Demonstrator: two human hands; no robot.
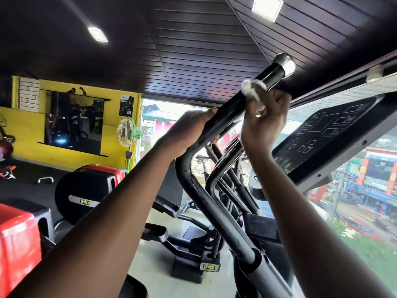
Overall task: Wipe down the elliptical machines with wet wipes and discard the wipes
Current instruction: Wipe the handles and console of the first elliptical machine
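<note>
Wipe in right hand on handlebar

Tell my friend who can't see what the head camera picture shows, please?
A person's right hand rubs a crumpled white wet wipe along a black elliptical handlebar near its shiny silver end cap, while the left hand grips the same bar lower down. A dark console panel sits to the right.

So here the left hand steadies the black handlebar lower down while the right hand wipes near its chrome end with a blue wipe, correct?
Not quite: the wipe is white, not blue, as the head view shows. The rest holds: the left hand grips the black handlebar lower down, and the right hand wipes near its chrome end.
</note>
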